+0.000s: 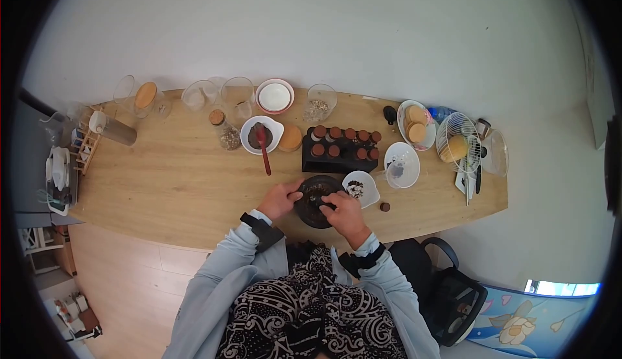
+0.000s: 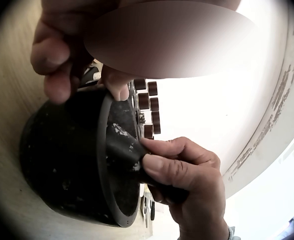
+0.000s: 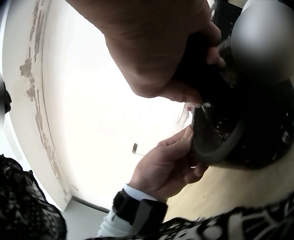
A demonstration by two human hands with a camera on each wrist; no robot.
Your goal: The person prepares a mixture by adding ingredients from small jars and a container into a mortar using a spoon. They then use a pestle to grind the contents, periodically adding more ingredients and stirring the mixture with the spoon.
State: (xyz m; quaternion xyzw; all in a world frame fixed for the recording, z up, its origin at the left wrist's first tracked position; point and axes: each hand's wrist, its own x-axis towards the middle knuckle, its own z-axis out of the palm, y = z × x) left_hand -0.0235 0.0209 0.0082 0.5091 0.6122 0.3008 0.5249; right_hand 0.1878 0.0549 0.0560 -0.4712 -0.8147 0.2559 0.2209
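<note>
Where the dark mortar [image 2: 67, 162] stands: on the bench [image 1: 162, 184], near the person's edge.
Left hand [image 1: 280, 200]: thumb and fingers grip the mortar's rim.
Right hand [image 1: 345, 212]: curled round the pestle [image 2: 124, 148], lower end in the mortar.
Just right: white bowl [image 1: 371, 195] with dark and pale bits.
Behind: black rack [image 1: 337, 164] of brown-capped bottles [image 1: 334, 150].
Farther left: red utensil [image 1: 266, 159] in another white bowl [image 1: 276, 129].

The wooden table [image 1: 168, 181] bears a mortar [image 2: 72, 160], white bowls [image 1: 371, 194] and a black rack [image 1: 337, 163].
</note>
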